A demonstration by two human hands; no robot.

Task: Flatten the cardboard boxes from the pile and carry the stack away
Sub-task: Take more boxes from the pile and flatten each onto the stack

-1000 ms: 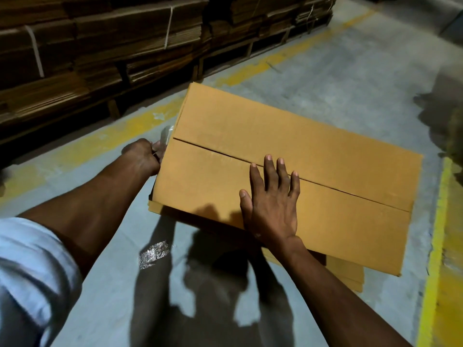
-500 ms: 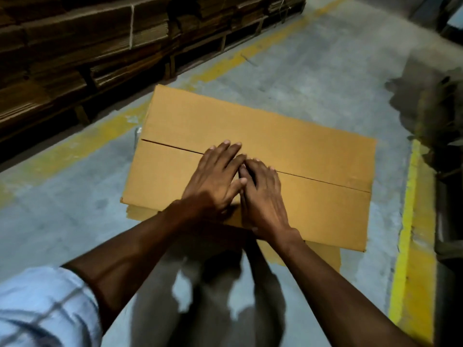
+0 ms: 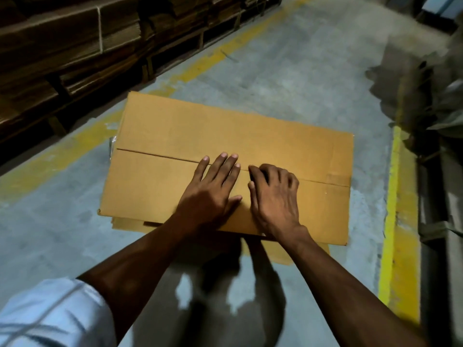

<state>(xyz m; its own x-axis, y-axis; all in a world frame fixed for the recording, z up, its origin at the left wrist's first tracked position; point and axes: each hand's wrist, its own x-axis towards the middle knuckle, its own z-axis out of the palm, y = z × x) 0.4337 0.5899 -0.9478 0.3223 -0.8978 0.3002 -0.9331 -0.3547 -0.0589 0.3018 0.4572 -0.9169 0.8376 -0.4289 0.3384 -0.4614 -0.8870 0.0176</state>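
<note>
Filling the middle of the frame: a cardboard box [image 3: 225,136], lying flat-topped on the floor [image 3: 288,71], atop already flattened sheets [image 3: 130,222] that peek out along its near edge. Running left to right across the top, just above centre: the seam [image 3: 155,154] between two flaps. Looks like a pressing-down step, with the carrying not yet begun.

Left grip [image 3: 213,194]: palm down, fingers spread and laid flat over the seam, holding nothing. Right grip [image 3: 275,196]: just beside it, knuckles raised, fingers curled with the tips at the seam. Pinching nothing that shows; impossible to tell whether the tips hook into the slit.

To do it well: lean weight through both palms rather than the fingertips, work outward from the seam toward the far left and right ends, and keep the edges square with the sheets beneath so the stack lifts as one. Probably springy along the creases, so press there last.

Around it, upper left of the frame: tall strapped bundles of cardboard [image 3: 62,46] on pallets, well apart from the box. Right edge: dark, blurred clutter [image 3: 431,96], too dim to name. Between these, an open lane bounded by a yellow line [image 3: 398,221] at right and another [image 3: 200,66] running toward the top. At the box's left end, touching it: a small clear scrap [image 3: 111,144], perhaps plastic, worth avoiding underfoot. Lower left corner: a pale sleeve [image 3: 50,314].
</note>
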